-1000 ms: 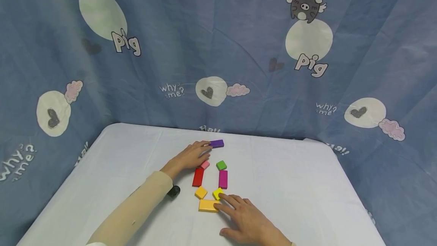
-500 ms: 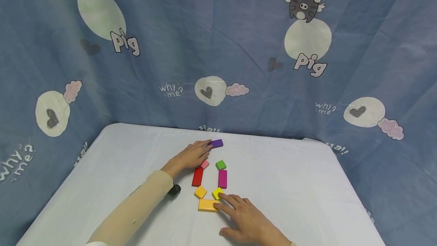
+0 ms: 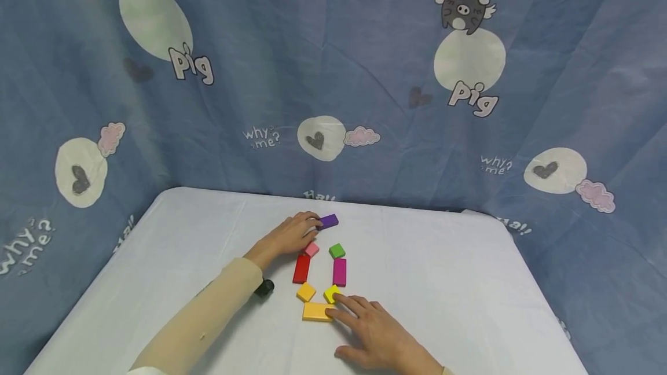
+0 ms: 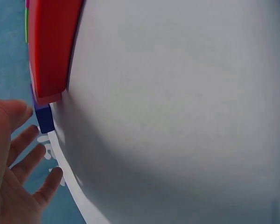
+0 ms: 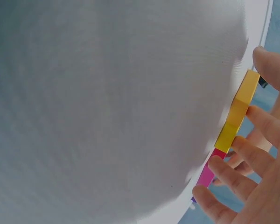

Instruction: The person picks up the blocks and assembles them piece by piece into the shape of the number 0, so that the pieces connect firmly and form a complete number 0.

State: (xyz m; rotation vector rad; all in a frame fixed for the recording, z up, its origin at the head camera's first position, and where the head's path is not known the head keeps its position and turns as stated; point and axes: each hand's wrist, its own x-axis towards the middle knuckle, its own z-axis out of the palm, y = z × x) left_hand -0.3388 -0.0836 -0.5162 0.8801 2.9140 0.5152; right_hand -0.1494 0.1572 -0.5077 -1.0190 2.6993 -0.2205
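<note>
In the head view my left hand (image 3: 292, 232) reaches to the far side, its fingertips at the left end of a purple block (image 3: 328, 221). The left wrist view shows its thumb and fingers spread apart, with the purple block (image 4: 44, 119) just past the tips. A pink block (image 3: 311, 249) lies just below that hand, above a red block (image 3: 301, 269). My right hand (image 3: 383, 334) lies with fingers extended, fingertips at a long orange block (image 3: 315, 312) and a yellow block (image 3: 332, 294). Its thumb is apart from the blocks in the right wrist view.
A green block (image 3: 337, 250), a magenta block (image 3: 340, 272) and a small orange block (image 3: 305, 291) lie among the others on the white tabletop (image 3: 443, 282). A small black object (image 3: 264, 288) shows beside the left sleeve. Behind hangs a blue printed cloth (image 3: 365, 74).
The purple block has turned slightly and shifted a little left and nearer, together with the left fingertips. My right hand and the other blocks stay essentially where they were.
</note>
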